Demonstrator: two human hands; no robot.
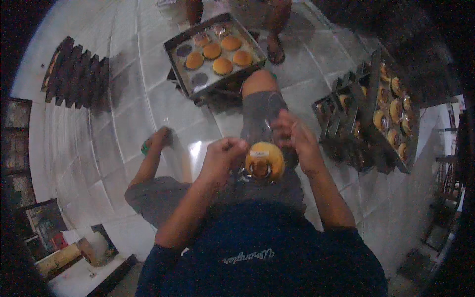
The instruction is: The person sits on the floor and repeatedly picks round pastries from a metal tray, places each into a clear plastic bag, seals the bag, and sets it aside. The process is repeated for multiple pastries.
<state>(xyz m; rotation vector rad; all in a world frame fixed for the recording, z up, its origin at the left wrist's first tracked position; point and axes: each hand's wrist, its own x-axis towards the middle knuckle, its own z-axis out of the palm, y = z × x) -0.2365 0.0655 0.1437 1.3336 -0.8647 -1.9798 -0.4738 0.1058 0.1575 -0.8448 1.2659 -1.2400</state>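
A round golden bun (pixel 277 159) with a brown middle and a small white label rests at my lap in what looks like a clear plastic bag. My left hand (pixel 223 156) is at the bun's left, its thumb and fingers pinched together at the edge of the plastic. To the upper right of the bun is my right hand (pixel 298 137), its fingers curved toward the faint plastic between my hands. Those fingers are blurred, so whether they grip the film is unclear. The bun itself is not covered by either hand.
Ahead stands a square metal tray (pixel 178 79) with several golden buns (pixel 212 50), some in clear wrap. On the right are stacked dark trays (pixel 370 106) with wrapped buns (pixel 396 109). More dark trays (pixel 76 74) stand at far left. Another person's foot (pixel 275 51) is beyond the tray.
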